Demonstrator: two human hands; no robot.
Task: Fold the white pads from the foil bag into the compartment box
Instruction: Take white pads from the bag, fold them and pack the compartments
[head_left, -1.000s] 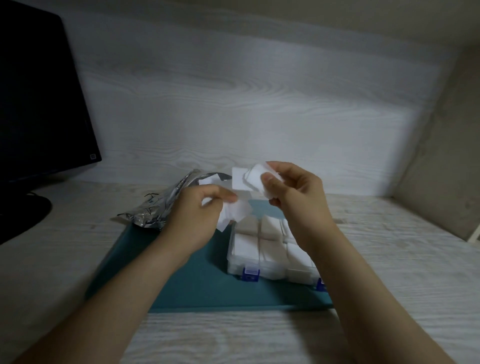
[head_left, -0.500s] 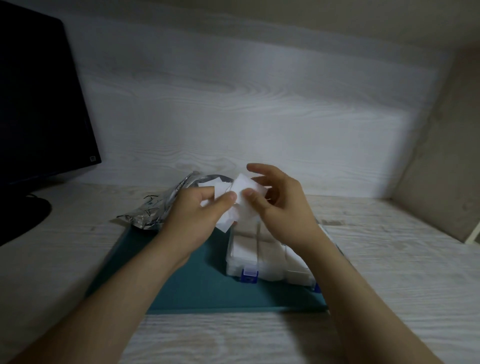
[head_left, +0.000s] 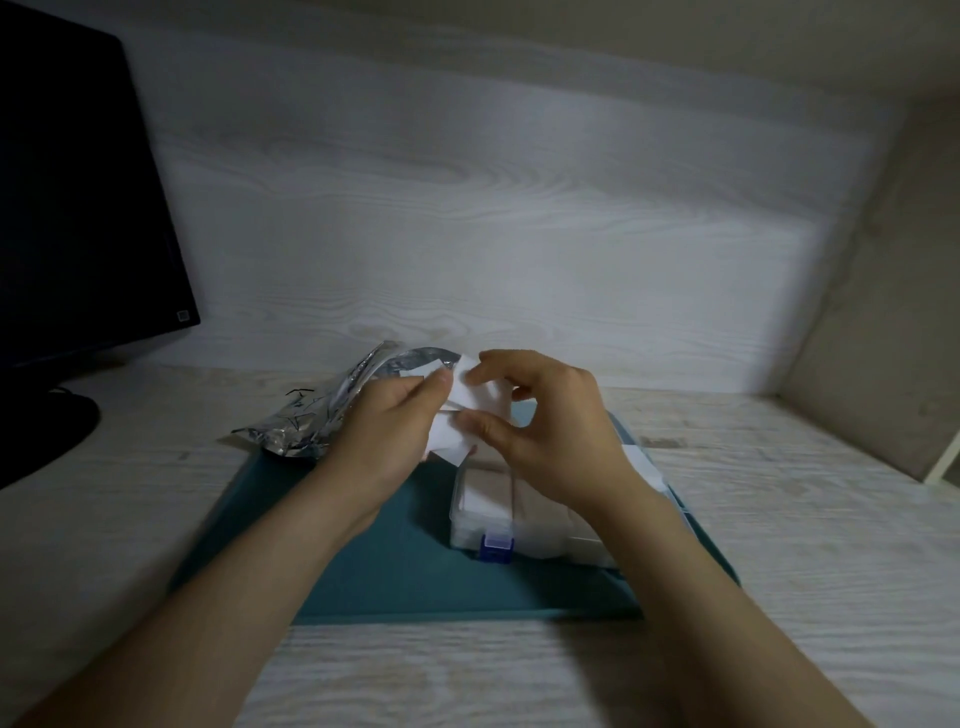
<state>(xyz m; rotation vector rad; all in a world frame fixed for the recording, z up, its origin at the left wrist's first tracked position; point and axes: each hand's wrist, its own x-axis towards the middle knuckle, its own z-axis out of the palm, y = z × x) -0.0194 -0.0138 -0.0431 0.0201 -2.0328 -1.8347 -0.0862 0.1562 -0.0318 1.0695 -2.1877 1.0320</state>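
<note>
A pale wood desk (head_left: 779, 571) carries a dark monitor (head_left: 78, 208) at far left and a teal mat (head_left: 405, 561) in the middle. On the right half of the mat sits the clear box (head_left: 540, 540), blue latch facing the person, its near compartments already showing white. The bag (head_left: 311, 421) lies crumpled at the mat's far left corner, mouth turned toward the hands.

The left hand (head_left: 384, 436) and right hand (head_left: 550, 441) meet above the far left part of the box, both pinching one pad (head_left: 467, 410) between thumb and fingers. The pad hangs in the air between them, part creased, its longer side running roughly from far to near.

The relation that matters: the box lies directly below and slightly right of the pad, so the right hand is nearer to it, and a short drop down and rightward would probably reach a compartment. The right hand hides the far compartments, so I cannot tell which of them is free.
</note>
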